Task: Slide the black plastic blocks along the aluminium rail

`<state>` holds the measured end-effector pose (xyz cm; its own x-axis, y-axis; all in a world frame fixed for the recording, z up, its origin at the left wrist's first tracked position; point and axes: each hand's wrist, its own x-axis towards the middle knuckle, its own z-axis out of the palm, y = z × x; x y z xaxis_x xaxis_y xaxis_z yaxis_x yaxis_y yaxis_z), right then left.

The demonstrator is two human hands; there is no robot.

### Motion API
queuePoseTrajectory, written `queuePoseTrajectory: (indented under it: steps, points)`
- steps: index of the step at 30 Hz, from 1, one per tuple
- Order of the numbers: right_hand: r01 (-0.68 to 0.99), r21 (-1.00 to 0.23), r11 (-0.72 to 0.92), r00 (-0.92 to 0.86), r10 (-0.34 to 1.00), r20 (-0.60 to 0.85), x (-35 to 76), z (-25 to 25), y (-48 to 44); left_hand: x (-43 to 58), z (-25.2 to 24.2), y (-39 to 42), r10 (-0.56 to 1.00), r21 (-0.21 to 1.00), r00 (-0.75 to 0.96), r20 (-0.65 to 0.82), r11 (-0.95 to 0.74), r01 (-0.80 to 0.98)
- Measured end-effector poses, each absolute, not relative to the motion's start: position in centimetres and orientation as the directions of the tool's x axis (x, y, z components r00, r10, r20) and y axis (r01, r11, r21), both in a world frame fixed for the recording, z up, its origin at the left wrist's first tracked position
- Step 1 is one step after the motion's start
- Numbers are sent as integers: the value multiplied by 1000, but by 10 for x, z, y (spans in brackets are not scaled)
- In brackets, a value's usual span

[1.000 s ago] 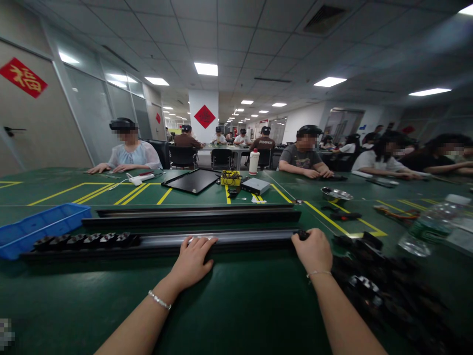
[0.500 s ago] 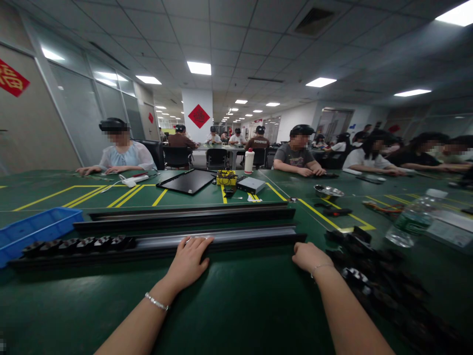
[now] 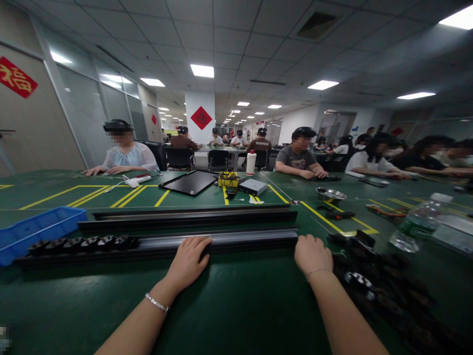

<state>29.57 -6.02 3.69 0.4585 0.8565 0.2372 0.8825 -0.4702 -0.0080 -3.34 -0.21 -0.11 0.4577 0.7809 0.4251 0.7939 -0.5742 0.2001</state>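
A long black rail (image 3: 236, 242) with a silvery inner channel lies across the table in front of me. Several black pieces with metallic faces (image 3: 90, 243) sit in a row in its left part. My left hand (image 3: 189, 259) holds the rail near its middle, fingers over the channel and thumb on the near side. At the rail's right end is my right hand (image 3: 313, 255), closed with knuckles up; what its fingers hold, if anything, is hidden. Right of that hand lies a dark heap of similar black pieces (image 3: 391, 286).
A second black rail (image 3: 195, 216) lies behind the first. Left is a blue tray (image 3: 48, 224); right are a water bottle (image 3: 419, 224) and a metal bowl (image 3: 330, 195). Farther back lie a black panel (image 3: 190, 182) and a grey box (image 3: 253, 187). Co-workers sit across the table.
My right hand has moved slightly forward against the rail's right end and turned knuckles up. My left hand keeps its place on the rail. The view has shifted slightly.
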Motion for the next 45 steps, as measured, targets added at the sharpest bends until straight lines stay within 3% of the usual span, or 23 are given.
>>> queuePoseTrajectory:
  steps: [2,5,9,13,18,27,35,45]
  points:
    - [936,-37,-350,334,851,405,282,34,-53,-38,2,1,781,200,380,496,-529,825]
    - [977,-82,-197,211,846,489,264,20,-39,-52,8,5,765,218,125,632,-331,918]
    - [967,-183,-176,241,863,443,258,2,-27,-81,12,10,696,323,-215,685,-25,946]
    - [926,-277,-256,350,856,379,271,-4,-23,-104,8,14,635,449,-457,623,188,873]
    - [863,-377,-336,463,824,327,288,-5,-22,-112,2,19,743,419,-455,490,257,871]
    - [844,-457,-281,465,808,362,322,-5,-25,-115,1,20,664,444,-525,532,309,841]
    - [834,-362,-417,536,768,352,317,-5,-23,-117,-1,21,732,427,-502,460,314,848]
    - [904,-275,-326,403,866,296,297,0,-21,-114,-2,20,680,421,-505,532,305,854]
